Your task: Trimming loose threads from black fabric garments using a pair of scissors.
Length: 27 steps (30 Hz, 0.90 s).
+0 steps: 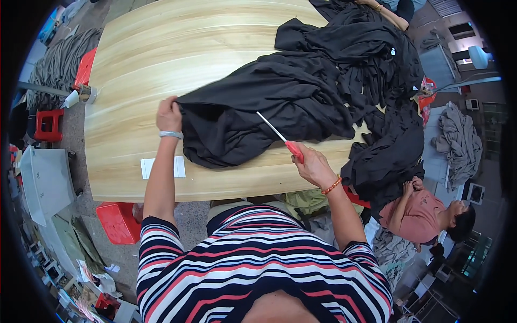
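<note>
Black cloth lies bunched across the light wooden table, its left end lifted into an open fold. My left hand is closed on the edge of that cloth at its far left corner. In my right hand is a red-handled tool with a long, narrow, pale blade, pointing away and to the left over the cloth. The blade looks like one thin piece from here, and my fingers cover part of the handle. A white paper slip lies on the table below my left hand, partly behind my forearm.
More black cloth is heaped along the table's right side. Another person's arm reaches in at the far right; a person in pink is at the near right. A red stool and a white bin stand left of me.
</note>
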Available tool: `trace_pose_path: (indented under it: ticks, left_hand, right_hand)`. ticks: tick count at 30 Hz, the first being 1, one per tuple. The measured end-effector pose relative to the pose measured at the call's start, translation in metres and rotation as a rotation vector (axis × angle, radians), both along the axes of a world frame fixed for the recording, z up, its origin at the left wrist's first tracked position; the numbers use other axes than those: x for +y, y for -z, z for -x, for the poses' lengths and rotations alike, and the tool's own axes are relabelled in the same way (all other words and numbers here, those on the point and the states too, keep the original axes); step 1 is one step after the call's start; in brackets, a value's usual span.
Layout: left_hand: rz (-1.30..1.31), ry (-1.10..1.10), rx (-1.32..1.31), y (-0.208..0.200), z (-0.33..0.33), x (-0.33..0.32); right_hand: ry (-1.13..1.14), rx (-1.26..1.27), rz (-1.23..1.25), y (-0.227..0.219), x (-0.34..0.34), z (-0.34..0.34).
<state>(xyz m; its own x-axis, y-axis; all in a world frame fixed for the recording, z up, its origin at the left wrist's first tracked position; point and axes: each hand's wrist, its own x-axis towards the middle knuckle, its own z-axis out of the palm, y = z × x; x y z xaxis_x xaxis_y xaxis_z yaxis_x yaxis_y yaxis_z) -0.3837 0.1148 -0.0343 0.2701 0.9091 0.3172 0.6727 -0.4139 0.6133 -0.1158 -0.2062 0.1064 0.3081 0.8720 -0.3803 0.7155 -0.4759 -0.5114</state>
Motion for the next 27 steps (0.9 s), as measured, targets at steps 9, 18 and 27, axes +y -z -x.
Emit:
trace_pose_path:
  ticks: [9,18,27]
  left_hand:
    - [-0.099,0.406,-0.122,-0.02,-0.075,-0.072]
    - [0.076,0.496,0.304,0.043,-0.094,-0.106]
    - [0.098,0.471,0.262,0.038,-0.096,-0.107]
  right_hand:
    - [-0.027,-0.004,0.033,0.016,0.013,0.001]
    - [-0.182,-0.088,0.133,0.001,0.045,-0.008]
    - [-0.256,-0.134,0.24,0.003,0.106,-0.01]
